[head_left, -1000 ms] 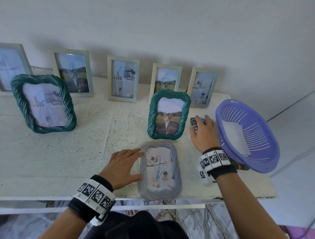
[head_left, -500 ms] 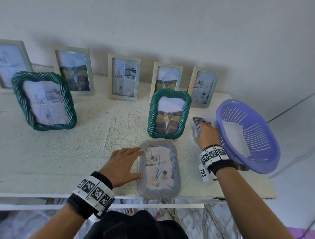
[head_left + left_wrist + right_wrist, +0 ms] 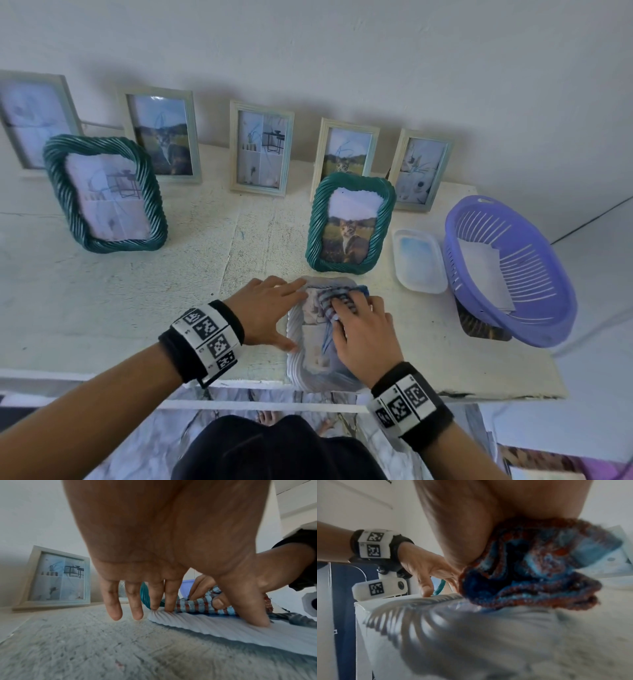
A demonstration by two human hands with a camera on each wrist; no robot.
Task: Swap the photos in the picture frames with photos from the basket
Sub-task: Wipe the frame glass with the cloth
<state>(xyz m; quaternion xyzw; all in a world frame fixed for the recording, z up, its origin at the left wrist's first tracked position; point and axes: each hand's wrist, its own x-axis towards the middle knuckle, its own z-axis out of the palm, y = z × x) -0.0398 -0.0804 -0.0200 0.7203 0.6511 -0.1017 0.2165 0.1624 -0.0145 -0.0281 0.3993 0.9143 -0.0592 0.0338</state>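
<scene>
**Wiping the flat grey frame at the table's front edge**

The grey ribbed frame (image 3: 320,337) lies face up at the front edge of the table (image 3: 144,308), slightly overhanging it, just in front of the standing green frame with the cat photo (image 3: 349,224). The left hand (image 3: 270,310) is spread, with its thumb and two fingertips pressing the frame's left rim to pin it. The right hand (image 3: 364,329) has its fingers curled on a striped blue-and-red cloth (image 3: 337,299), bunched against the glazing near the frame's far end.

Handling, as a judgement: the frame looks like light moulded plastic, stiff, with a ribbed rim that gives good purchase. Its glazing is probably smooth and easily smudged or cracked, so it is best held by the rim edges, not the face. Being light and near the edge, it could slide off under a hard wipe. The photos look like thin paper, floppy and best pinched by a corner.

Count: eight frames in view, namely five pale rectangular ones along the back edge by the wall, two green twisted ones standing (the other (image 3: 104,195) toward the left), and one grey lying flat. One white tray-like insert (image 3: 419,262) lies near the right edge beside one purple basket (image 3: 534,308), which holds at least one white sheet (image 3: 484,274). A dark print is partly hidden under the basket.
</scene>
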